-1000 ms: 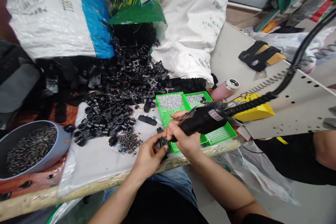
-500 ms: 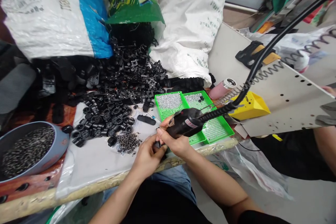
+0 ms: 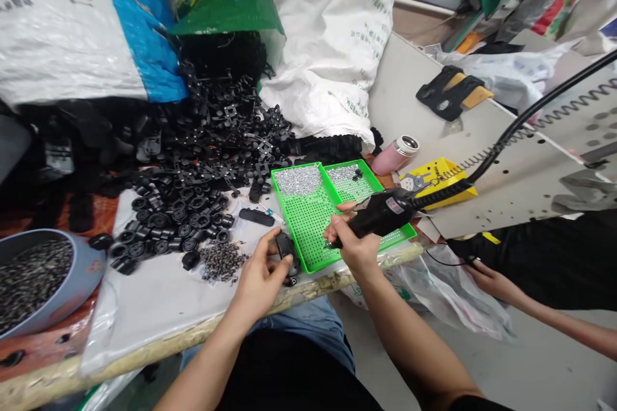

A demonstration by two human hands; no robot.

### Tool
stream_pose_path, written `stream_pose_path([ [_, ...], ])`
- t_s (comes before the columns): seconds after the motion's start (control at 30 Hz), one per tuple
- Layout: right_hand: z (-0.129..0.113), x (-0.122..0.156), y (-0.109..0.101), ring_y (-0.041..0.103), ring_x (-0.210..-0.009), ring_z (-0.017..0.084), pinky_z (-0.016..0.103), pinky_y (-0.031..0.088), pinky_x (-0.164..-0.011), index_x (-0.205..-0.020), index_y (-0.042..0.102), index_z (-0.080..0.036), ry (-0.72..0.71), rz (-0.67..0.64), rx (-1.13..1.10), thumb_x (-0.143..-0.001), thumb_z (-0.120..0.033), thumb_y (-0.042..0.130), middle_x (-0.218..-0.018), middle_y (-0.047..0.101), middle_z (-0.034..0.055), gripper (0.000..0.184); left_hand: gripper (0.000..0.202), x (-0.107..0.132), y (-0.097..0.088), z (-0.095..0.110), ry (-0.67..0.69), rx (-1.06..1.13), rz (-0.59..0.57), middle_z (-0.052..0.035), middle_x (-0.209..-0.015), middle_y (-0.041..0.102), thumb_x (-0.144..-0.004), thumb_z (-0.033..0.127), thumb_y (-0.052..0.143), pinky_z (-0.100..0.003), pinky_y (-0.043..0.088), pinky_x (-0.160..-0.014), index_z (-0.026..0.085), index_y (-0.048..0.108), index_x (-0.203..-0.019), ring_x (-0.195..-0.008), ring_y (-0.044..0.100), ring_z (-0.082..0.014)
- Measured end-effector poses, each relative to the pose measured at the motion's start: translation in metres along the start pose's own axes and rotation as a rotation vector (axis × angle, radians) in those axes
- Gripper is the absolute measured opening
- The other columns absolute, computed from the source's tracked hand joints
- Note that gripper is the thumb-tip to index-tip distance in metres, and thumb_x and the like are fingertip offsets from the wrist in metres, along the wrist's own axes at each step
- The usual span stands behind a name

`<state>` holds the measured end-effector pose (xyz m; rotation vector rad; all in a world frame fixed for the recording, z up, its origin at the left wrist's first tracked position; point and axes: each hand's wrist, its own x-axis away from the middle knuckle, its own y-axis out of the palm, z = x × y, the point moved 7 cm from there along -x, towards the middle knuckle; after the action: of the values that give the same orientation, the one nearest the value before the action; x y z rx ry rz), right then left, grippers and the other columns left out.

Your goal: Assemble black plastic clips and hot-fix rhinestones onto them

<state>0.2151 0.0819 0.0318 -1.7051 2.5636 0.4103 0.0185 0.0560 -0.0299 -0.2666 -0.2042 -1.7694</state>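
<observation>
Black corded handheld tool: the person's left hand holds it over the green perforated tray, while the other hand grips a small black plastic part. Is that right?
Not quite: it is the wrong hand. The head view shows the right hand holding the black corded handheld tool over the green perforated tray, while the left hand grips the small black plastic part.

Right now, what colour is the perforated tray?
Perforated tray: bright green, best in head view.
</observation>
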Motion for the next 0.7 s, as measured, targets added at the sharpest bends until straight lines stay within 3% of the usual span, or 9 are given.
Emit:
stream_pose_path([
  [0.17,0.002,0.000,0.000,0.055,-0.042,0.010,0.027,0.051,-0.048,-0.093,0.053,-0.023,-0.021,0.010,0.000,-0.080,-0.030,0.074,-0.050,0.054,-0.0126,0.026,0.069,-0.001,0.000,0.000,-0.017,0.023,0.026,-0.0034,-0.104,0.057,-0.082,0.039,0.069,-0.030,0.063,-0.058,0.024,0.048,-0.146,-0.059,0.059,-0.0094],
  [0.3,-0.013,0.002,0.002,0.055,-0.042,0.010,0.028,0.052,-0.050,-0.096,0.053,-0.023,-0.037,0.012,0.016,-0.082,-0.028,0.073,-0.051,0.055,-0.0125,0.025,0.067,-0.001,-0.001,-0.002,-0.006,0.030,0.038,-0.0030,-0.102,0.058,-0.081,0.040,0.071,-0.028,0.061,-0.056,0.024,0.051,-0.144,-0.058,0.058,-0.0092],
  [0.47,-0.037,0.019,0.025,0.058,-0.044,0.012,0.028,0.051,-0.050,-0.104,0.053,-0.026,-0.062,-0.159,-0.070,-0.089,-0.027,0.067,-0.052,0.055,-0.0121,0.020,0.064,-0.002,-0.001,-0.006,0.041,-0.027,0.026,-0.0038,-0.104,0.061,-0.085,0.041,0.068,-0.024,0.055,-0.054,0.024,0.050,-0.144,-0.056,0.057,-0.0087],
  [0.57,-0.033,0.030,0.041,0.057,-0.044,0.012,0.027,0.049,-0.048,-0.106,0.051,-0.027,-0.030,-0.253,-0.089,-0.090,-0.028,0.068,-0.053,0.057,-0.0119,0.023,0.063,-0.001,-0.002,-0.005,0.053,-0.052,0.033,-0.0024,-0.101,0.061,-0.086,0.041,0.067,-0.024,0.052,-0.053,0.024,0.049,-0.144,-0.055,0.056,-0.0085],
  [0.7,-0.017,0.035,0.052,0.057,-0.044,0.014,0.032,0.052,-0.051,-0.104,0.050,-0.027,0.023,-0.275,-0.063,-0.089,-0.033,0.070,-0.052,0.057,-0.0115,0.026,0.063,-0.001,-0.001,-0.001,0.052,-0.067,0.025,-0.0022,-0.101,0.061,-0.086,0.039,0.067,-0.024,0.050,-0.054,0.023,0.049,-0.144,-0.056,0.055,-0.0084],
])
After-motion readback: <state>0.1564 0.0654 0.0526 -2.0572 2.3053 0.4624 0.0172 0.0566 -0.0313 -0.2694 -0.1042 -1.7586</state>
